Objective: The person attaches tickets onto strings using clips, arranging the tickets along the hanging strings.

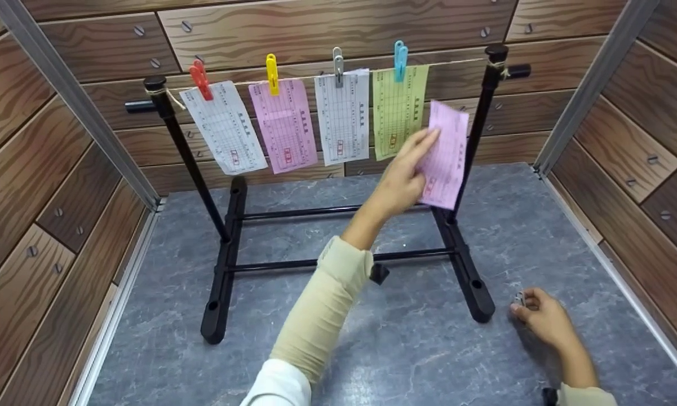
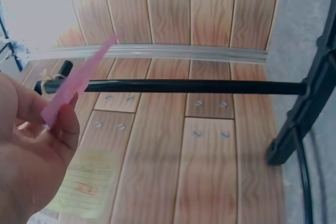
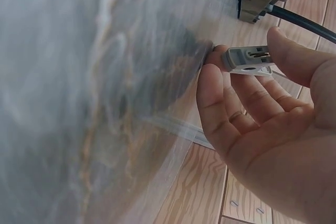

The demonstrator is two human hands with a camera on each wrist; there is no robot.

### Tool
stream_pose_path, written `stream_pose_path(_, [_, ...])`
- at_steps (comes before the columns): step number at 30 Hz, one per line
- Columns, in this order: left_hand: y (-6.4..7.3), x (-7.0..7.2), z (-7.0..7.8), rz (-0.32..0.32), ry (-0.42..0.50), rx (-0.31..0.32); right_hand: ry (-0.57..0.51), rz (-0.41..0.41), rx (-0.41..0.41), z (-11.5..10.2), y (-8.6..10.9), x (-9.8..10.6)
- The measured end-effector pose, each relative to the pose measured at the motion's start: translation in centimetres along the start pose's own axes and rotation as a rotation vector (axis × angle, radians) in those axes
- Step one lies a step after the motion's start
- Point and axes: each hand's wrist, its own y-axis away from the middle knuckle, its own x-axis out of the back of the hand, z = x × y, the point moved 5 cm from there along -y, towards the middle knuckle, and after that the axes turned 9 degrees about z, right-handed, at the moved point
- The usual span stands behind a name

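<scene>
My left hand (image 1: 401, 179) pinches a pink printed slip (image 1: 446, 155) by its left side, just right of the green slip on the line. In the left wrist view the same pink slip (image 2: 79, 85) shows edge-on between thumb and fingers. My right hand (image 1: 549, 318) is low at the right, close over the grey surface, holding a grey clothespin (image 3: 249, 59) between thumb and fingers. On the string hang a white slip (image 1: 225, 129) under a red clothespin (image 1: 200, 80), a pink slip (image 1: 283, 127) under a yellow one, a white slip (image 1: 343, 121) under a grey one, and a green slip (image 1: 400, 113) under a blue one.
A black rack carries the string between its left post (image 1: 191, 163) and right post (image 1: 479, 118). Its feet (image 1: 217, 304) and crossbars (image 1: 338, 263) stand on the grey marbled surface (image 1: 417, 338). Wood-patterned walls (image 1: 338, 28) enclose the back and both sides.
</scene>
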Motion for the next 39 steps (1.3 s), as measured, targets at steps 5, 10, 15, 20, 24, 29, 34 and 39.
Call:
stream_pose_path(5, [-2.4,0.7,0.7,0.008,0.055,0.009,0.000,0.010,0.012,-0.1,0.1,-0.2])
stream_pose_path(10, [-4.4,1.4,1.4,0.018,0.145,0.098,-0.003,-0.002,0.014,-0.1,0.0,-0.2])
stream_pose_path(15, [-5.6,1.0,1.3,0.071,0.226,0.120,0.009,-0.022,-0.015,0.3,0.0,0.2])
stream_pose_path(20, [-5.5,0.2,0.1,0.075,0.285,0.122,-0.006,-0.037,-0.037,0.1,-0.1,0.4])
stream_pose_path(24, [-5.5,0.6,-0.2,0.084,0.303,0.125,0.015,0.042,0.041,-1.5,-0.7,1.5])
stream_pose_path(29, [-5.5,0.6,-0.2,0.100,0.382,0.138,-0.006,0.163,0.109,-4.8,-0.9,4.7])
stream_pose_path(34, [-5.2,0.4,-0.2,0.122,0.434,0.142,-0.152,0.268,0.167,-9.4,-1.3,8.1])
stream_pose_path(39, [-5.1,-0.2,0.0,0.112,0.455,0.144,-0.475,0.442,0.275,-14.9,-1.0,11.2])
